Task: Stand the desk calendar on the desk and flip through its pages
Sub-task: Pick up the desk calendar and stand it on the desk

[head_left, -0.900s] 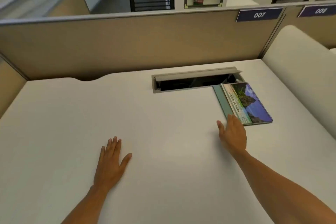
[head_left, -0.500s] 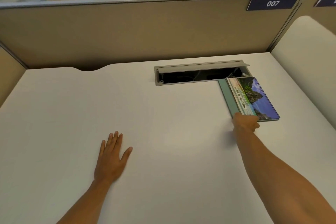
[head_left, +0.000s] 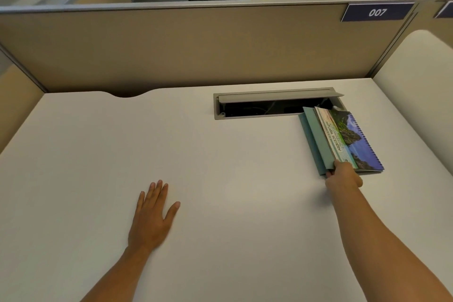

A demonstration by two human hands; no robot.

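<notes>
Calendar (head_left: pixel 343 140) sits at about two o'clock on the white desk (head_left: pixel 220 203), folded nearly flat, its picture cover up, its spiral binding along the far right edge and its top corner overlapping the open cable tray (head_left: pixel 274 105) set into the desk at one o'clock. The right hand (head_left: pixel 343 179) has closed on the near corner, thumb on top and at least one fingertip tucked under the teal cardboard base, so it is pinching the stack of pages and base together; this low corner grip looks chosen because the loose edge is the only part that can be pried off the surface, and the teal flap along the left side is already lifted a little. The left hand (head_left: pixel 153 216) lies flat at seven o'clock, palm down, fingers spread and holding nothing, probably bracing the body for the long reach. Against the frame half a second earlier, the flap along the left side of the calendar stands higher and the pages have started to tilt, while the hand has barely shifted and the left hand has not moved. Nearly a second back, the right hand was open and only arriving at the corner. Standing the calendar up and turning pages both remain to be done.
</notes>
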